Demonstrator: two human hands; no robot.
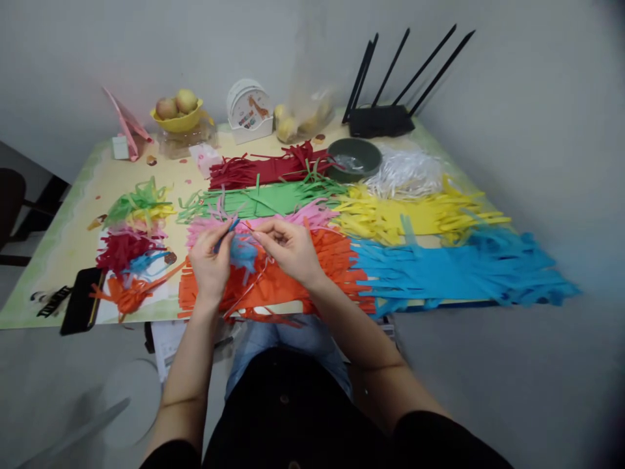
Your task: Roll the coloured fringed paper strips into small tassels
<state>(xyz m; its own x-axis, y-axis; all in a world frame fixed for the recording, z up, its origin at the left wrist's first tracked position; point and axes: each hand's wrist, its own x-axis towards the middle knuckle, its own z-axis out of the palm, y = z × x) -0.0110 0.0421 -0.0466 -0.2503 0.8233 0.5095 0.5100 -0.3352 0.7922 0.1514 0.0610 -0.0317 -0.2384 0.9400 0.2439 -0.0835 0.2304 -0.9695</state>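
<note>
My left hand [211,260] is closed around a small bundle of blue paper strips [243,251], with a blue strip end poking up past the fingers. My right hand [289,246] pinches a thin pale strip that runs across to the same bundle. Both hands hover over the orange paper strips [336,257] at the near edge of the table [73,228]. Pink strips [293,215] lie just beyond the hands.
Piles of cut strips cover the table: blue [454,270], yellow [415,215], green [263,198], dark red [268,168], white [405,170]. Finished coloured tufts [131,247] lie left. A black phone [81,301], green bowl [354,158], router [381,119] and fruit bowl [178,117] stand around.
</note>
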